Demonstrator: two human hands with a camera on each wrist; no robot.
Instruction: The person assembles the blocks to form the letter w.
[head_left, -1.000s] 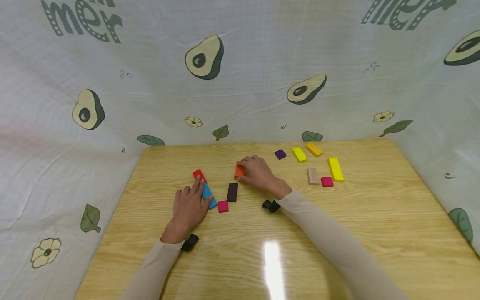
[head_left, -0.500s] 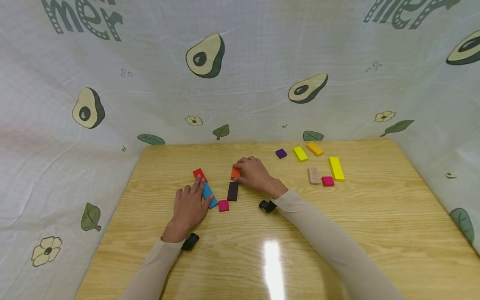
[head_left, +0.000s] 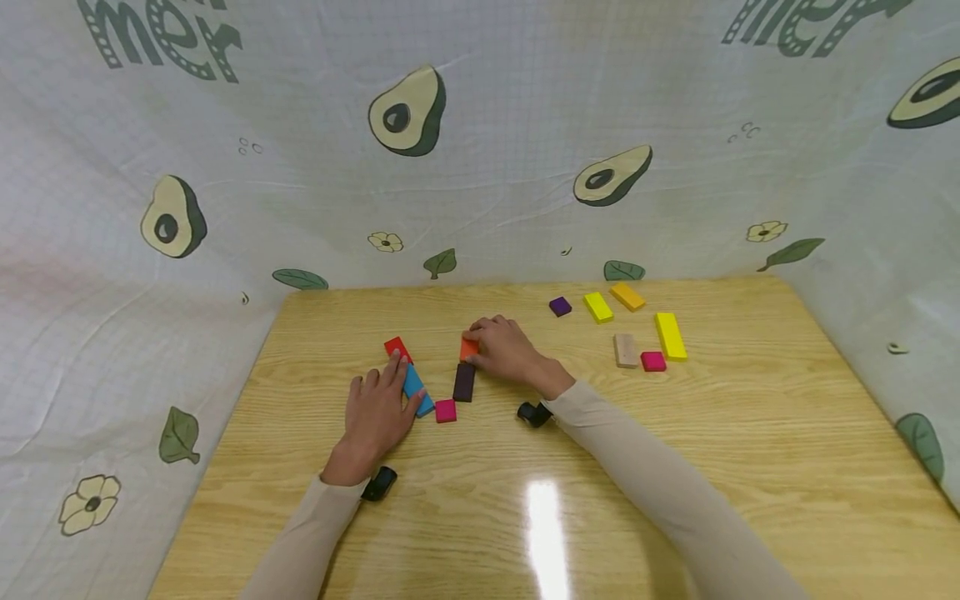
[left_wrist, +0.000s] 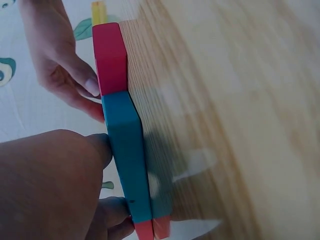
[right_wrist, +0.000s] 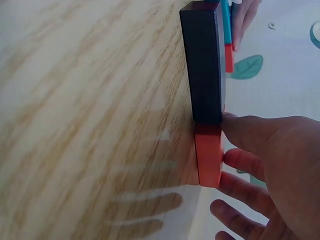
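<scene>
My right hand [head_left: 510, 350] pinches an orange block [head_left: 468, 347] between thumb and fingers. The block lies end to end with a dark, nearly black block [head_left: 464, 383]; in the right wrist view the orange block [right_wrist: 209, 155] meets the dark block [right_wrist: 204, 60]. On the left, my left hand [head_left: 377, 414] rests its fingertips and thumb on a blue block [head_left: 420, 393], whose far end adjoins a red block [head_left: 397, 347]. A pink square block [head_left: 446, 411] sits between the blue and dark ones, near both. The left wrist view shows the blue block [left_wrist: 127, 160] from its side.
Further right on the wooden table [head_left: 465, 517] lie a purple block [head_left: 560, 307], a short yellow block [head_left: 598, 307], a yellow-orange block [head_left: 627, 297], a beige block [head_left: 626, 351], another pink block [head_left: 653, 362] and a long yellow block [head_left: 671, 337]. A printed cloth [head_left: 495, 167] hangs behind.
My right hand has slid the orange block a little left, from right of the dark block's far end to directly in line with it. The left hand has stayed in place.
</scene>
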